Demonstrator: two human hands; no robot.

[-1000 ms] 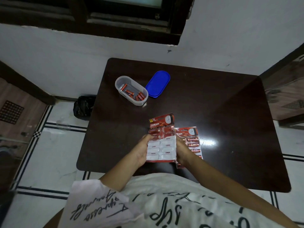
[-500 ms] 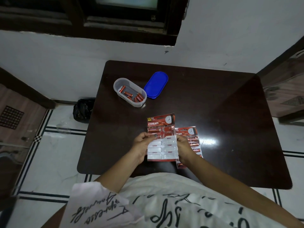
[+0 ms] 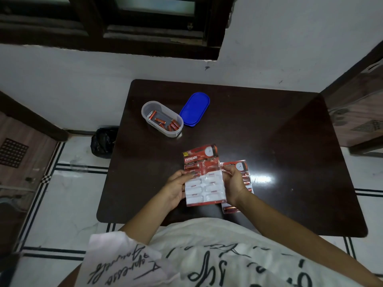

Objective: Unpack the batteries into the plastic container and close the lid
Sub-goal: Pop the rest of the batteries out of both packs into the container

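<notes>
Both hands grip one battery card [image 3: 204, 179] above the near worktop [image 3: 269, 141]. Left hand [image 3: 176, 189] pinches its left edge, right hand [image 3: 233, 186] its right edge; fingertip detail is blurred. Card's long axis runs near to far, full cells apparently at the far end. Open container [image 3: 162, 119], batteries inside, lies far-left, nearer the left hand. Blue lid [image 3: 194, 108] touches its right side. Second card [image 3: 240, 172] under the right hand.

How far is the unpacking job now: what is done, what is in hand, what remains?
Done: several batteries lie in the open plastic container. In hand: left hand and right hand hold a mostly emptied blister pack. Left: its last batteries, the second pack underneath, and the blue lid beside the container.
</notes>
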